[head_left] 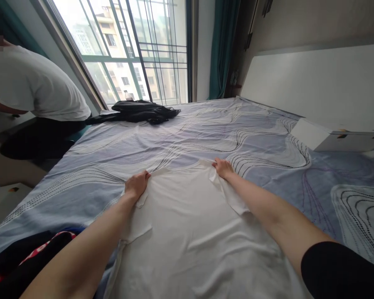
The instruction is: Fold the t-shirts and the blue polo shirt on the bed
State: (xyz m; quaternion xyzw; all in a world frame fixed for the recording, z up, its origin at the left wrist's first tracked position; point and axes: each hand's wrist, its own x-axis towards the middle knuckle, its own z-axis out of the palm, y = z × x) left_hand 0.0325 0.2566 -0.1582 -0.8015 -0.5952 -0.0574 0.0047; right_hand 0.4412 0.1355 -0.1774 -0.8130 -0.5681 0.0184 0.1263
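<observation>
White t-shirt (pixel 187 220) lies flat on the bed (pixel 268 137), spread toward the camera, neckline at the far end, wrinkled across the middle. Left hand (pixel 137 185) is at the shirt's left shoulder, fingers curled down and pinching the fabric edge. Right hand (pixel 222 168) is at the right shoulder, fingers bent onto the cloth, apparently gripping it, though the fingertips are hard to make out. Both forearms stretch out over the shirt's sides. Bedsheet is blue-grey with wavy dotted lines. Black and red garment (pixel 21 257) sits at the near left edge of the bed, beside the left arm. Dark clothing pile (pixel 140 111) lies at the far side near the window (pixel 134 45). White box (pixel 336 137) rests by the headboard, right. Another person in a white top (pixel 34 83) bends over at far left, well apart.
</observation>
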